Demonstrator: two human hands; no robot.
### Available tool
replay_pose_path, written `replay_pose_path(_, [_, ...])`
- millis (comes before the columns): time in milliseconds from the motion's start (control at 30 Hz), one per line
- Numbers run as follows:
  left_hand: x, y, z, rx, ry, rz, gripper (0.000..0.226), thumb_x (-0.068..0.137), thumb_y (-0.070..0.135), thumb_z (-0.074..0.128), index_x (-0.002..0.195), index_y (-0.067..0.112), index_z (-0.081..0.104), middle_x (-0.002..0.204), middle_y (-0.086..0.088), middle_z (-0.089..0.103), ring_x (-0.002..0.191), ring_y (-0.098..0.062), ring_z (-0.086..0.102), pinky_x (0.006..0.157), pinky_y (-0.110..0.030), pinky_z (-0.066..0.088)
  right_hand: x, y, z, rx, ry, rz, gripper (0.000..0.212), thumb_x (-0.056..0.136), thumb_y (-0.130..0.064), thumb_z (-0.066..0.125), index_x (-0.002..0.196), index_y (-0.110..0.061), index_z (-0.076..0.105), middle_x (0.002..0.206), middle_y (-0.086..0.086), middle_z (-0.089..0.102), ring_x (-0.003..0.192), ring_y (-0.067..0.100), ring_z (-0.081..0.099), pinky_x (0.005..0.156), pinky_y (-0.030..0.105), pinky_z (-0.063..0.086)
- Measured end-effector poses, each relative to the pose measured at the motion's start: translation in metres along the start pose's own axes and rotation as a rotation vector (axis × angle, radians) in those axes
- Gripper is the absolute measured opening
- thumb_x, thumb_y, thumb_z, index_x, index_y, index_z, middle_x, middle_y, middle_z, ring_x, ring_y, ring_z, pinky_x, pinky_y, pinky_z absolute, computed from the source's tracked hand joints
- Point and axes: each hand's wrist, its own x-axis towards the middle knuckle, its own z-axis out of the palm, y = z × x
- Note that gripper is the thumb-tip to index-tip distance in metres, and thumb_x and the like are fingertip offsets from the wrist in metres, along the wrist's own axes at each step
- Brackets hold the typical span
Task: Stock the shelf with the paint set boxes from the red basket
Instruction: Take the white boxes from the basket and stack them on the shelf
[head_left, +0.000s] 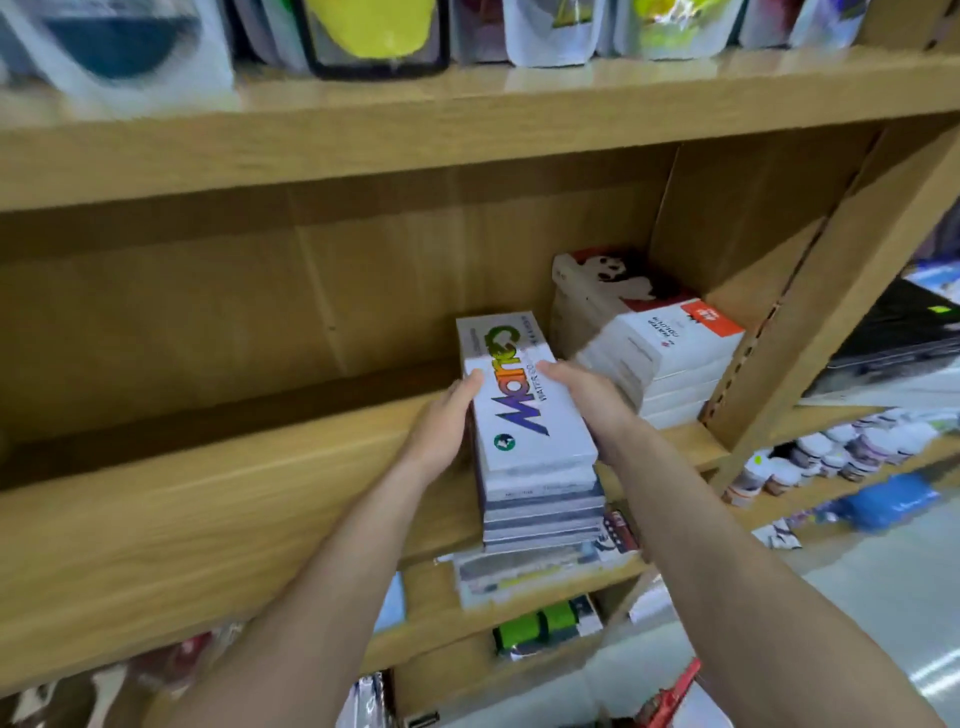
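A stack of several white paint set boxes (530, 415) with a rainbow "Marie's" logo rests on the wooden shelf (218, 499), its near end jutting past the front edge. My left hand (447, 421) grips the stack's left side. My right hand (587, 400) grips its right side. Another box of the same kind (493, 332) lies just behind, under the top one. A bit of the red basket (670, 696) shows at the bottom edge, right of middle.
A stack of white and orange watercolour boxes (660, 358) with a panda box (608, 280) behind it stands right of my hands, against the shelf's side panel (831, 270). Pouches (374, 31) fill the shelf above. Packets (540, 571) lie on the shelf below.
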Motion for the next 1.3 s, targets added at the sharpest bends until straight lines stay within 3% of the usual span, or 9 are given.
replay_pose_path(100, [-0.032,-0.026,-0.012,-0.103,-0.126,0.161,0.055,0.091,0.059,0.057,0.139,0.031,0.058,0.138,0.025,0.064,0.133,0.005,0.054,0.111,-0.023,0.041,-0.030,0.016,-0.015,-0.122,0.146,-0.090,0.022,0.097,-0.035,0.064,0.115,-0.027,0.074,0.119,0.002,0.080,0.105,0.013,0.075,0.085,0.034,0.057])
replay_pose_path(167, [-0.069,-0.044,-0.011,-0.095,-0.293,0.198,0.067,0.084,0.057,0.073,0.143,0.050,0.041,0.135,0.041,0.058,0.129,0.016,0.051,0.101,-0.011,0.045,-0.068,0.041,-0.020,-0.140,0.197,-0.231,0.053,0.084,-0.054,0.068,0.135,-0.040,0.065,0.129,-0.020,0.072,0.116,-0.003,0.067,0.086,0.020,0.054])
replay_pose_path(300, [-0.094,-0.067,0.009,0.311,-0.233,0.287,0.128,0.066,0.038,0.091,0.156,0.056,0.002,0.142,0.027,0.057,0.121,0.000,0.062,0.095,-0.026,0.055,-0.106,0.091,-0.014,-0.309,0.018,-0.380,0.060,0.090,-0.059,0.065,0.146,-0.044,0.051,0.138,-0.018,0.066,0.126,0.000,0.062,0.098,0.022,0.054])
replay_pose_path(433, [-0.071,-0.062,0.021,0.555,-0.102,0.297,0.133,0.073,0.033,0.088,0.157,0.050,-0.015,0.145,0.007,0.059,0.107,-0.013,0.063,0.083,-0.031,0.051,-0.081,0.078,-0.015,-0.407,0.092,-0.448,0.042,0.100,-0.037,0.060,0.139,-0.044,0.048,0.128,-0.032,0.064,0.120,-0.010,0.060,0.096,0.014,0.050])
replay_pose_path(533, [-0.043,-0.052,0.035,0.595,-0.032,0.315,0.130,0.077,0.039,0.087,0.157,0.048,-0.014,0.150,0.003,0.057,0.119,-0.023,0.065,0.090,-0.039,0.055,-0.064,0.070,-0.025,-0.451,0.200,-0.490,0.042,0.106,-0.027,0.059,0.137,-0.051,0.044,0.128,-0.026,0.063,0.121,0.001,0.062,0.095,0.017,0.052])
replay_pose_path(700, [-0.012,-0.040,0.067,0.745,0.057,0.354,0.123,0.077,0.054,0.082,0.157,0.044,-0.011,0.158,-0.001,0.050,0.120,-0.032,0.066,0.083,-0.039,0.054,-0.077,0.101,-0.047,-0.681,0.555,-0.500,0.053,0.104,-0.036,0.051,0.154,-0.019,0.047,0.157,-0.004,0.049,0.137,0.009,0.051,0.113,0.043,0.046])
replay_pose_path(1033, [-0.007,-0.033,0.070,0.591,-0.045,0.331,0.100,0.093,0.058,0.063,0.162,0.031,-0.003,0.166,0.001,0.037,0.143,-0.027,0.047,0.109,-0.051,0.046,-0.077,0.100,-0.062,-0.961,0.366,-0.426,0.071,0.105,-0.023,0.057,0.167,-0.013,0.023,0.176,0.003,0.015,0.155,0.009,0.028,0.114,0.013,0.029])
replay_pose_path(1133, [-0.027,-0.028,0.070,0.484,0.069,0.390,0.083,0.091,0.046,0.070,0.158,0.034,0.023,0.152,0.006,0.054,0.135,-0.019,0.052,0.104,-0.038,0.046,-0.088,0.095,-0.070,-0.864,0.383,-0.438,0.066,0.104,-0.021,0.060,0.163,-0.013,0.034,0.170,0.006,0.033,0.141,-0.002,0.038,0.108,0.009,0.031])
replay_pose_path(1300, [-0.103,-0.057,0.094,0.377,0.122,0.714,0.035,0.087,0.042,0.066,0.119,0.033,0.057,0.110,0.019,0.059,0.103,-0.001,0.059,0.085,-0.016,0.045,-0.145,0.139,-0.141,-0.709,0.641,-0.398,0.044,0.096,-0.028,0.063,0.139,-0.014,0.063,0.128,0.003,0.062,0.111,0.018,0.063,0.092,0.029,0.049])
